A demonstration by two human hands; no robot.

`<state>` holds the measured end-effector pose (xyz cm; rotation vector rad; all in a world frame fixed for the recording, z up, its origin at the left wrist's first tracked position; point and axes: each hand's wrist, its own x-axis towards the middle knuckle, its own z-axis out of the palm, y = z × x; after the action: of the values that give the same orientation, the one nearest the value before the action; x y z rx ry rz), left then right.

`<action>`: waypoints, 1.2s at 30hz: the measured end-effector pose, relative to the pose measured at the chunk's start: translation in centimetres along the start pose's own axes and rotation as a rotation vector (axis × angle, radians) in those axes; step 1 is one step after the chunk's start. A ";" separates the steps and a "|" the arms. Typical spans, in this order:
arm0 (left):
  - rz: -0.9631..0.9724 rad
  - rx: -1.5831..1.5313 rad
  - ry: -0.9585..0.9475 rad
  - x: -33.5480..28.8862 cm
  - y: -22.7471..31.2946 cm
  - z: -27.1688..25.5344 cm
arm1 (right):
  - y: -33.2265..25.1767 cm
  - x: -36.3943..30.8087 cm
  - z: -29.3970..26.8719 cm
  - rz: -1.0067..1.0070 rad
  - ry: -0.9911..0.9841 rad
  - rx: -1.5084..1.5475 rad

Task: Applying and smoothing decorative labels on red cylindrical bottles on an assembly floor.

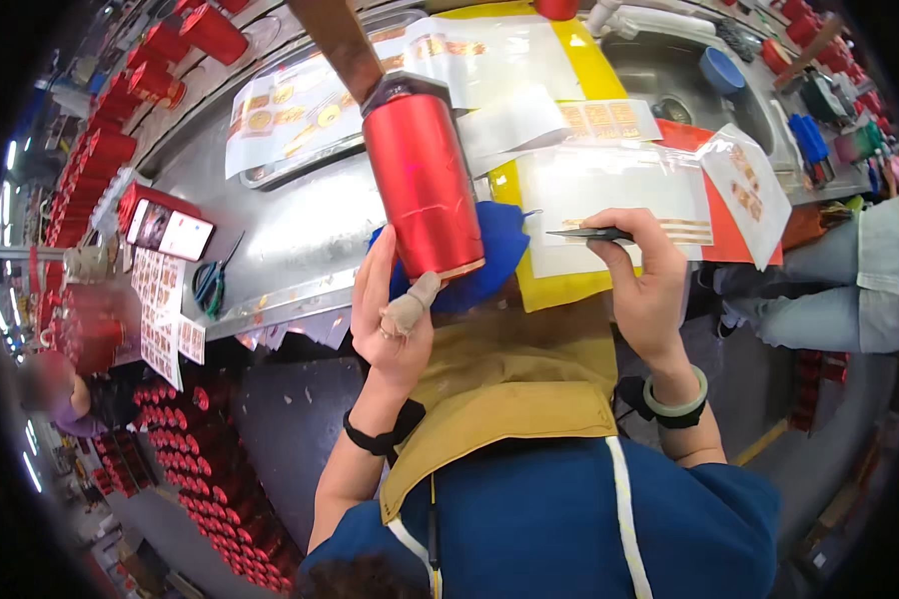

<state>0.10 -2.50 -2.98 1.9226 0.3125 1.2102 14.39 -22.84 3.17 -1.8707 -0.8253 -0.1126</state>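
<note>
A glossy red cylinder (pixel 425 185) is fitted on the end of a wooden bar, its near end toward me. My left hand (pixel 392 324) grips that near end, with the fingers along its left side and a covered thumb at the rim. In my right hand (pixel 649 275) is a pair of dark tweezers (pixel 594 235), pinched between thumb and fingers, tips pointing left. The tweezers hover over a white sheet with gold strips (pixel 659 232) on a yellow mat (pixel 569 292). A blue cloth (pixel 504 245) lies beneath the cylinder's near end.
A metal tray with printed sheets (pixel 280 125) sits behind the cylinder. To the left are a phone (pixel 170 232), scissors (pixel 210 288) and rows of red cylinders (pixel 100 155). A sink (pixel 689 85) holds a blue bowl (pixel 721 70). Another person (pixel 819 290) stands at right.
</note>
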 end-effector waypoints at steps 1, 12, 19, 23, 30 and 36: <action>0.007 -0.021 0.003 -0.1 0.4 -0.3 | 0.3 -0.1 0.1 0.078 0.001 0.056; 0.091 0.417 -0.287 5.9 3.1 -0.4 | -0.1 5.8 -1.0 0.093 -0.235 0.013; 0.102 0.398 -0.465 5.8 1.4 -1.0 | 6.5 15.2 -1.9 0.134 -0.360 -0.308; 0.052 0.368 -0.443 5.8 1.4 -1.0 | 8.5 20.1 3.0 -0.098 -0.628 -0.368; 0.054 0.369 -0.441 5.8 1.1 -1.3 | 10.1 28.1 17.5 -0.391 -0.798 -0.441; 0.040 0.374 -0.456 5.9 1.0 -1.2 | 15.6 34.0 28.2 -0.516 -0.807 -0.315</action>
<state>1.85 0.88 1.75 2.4702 0.2689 0.7374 41.33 14.12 -7.13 -1.9491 -1.9310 0.2243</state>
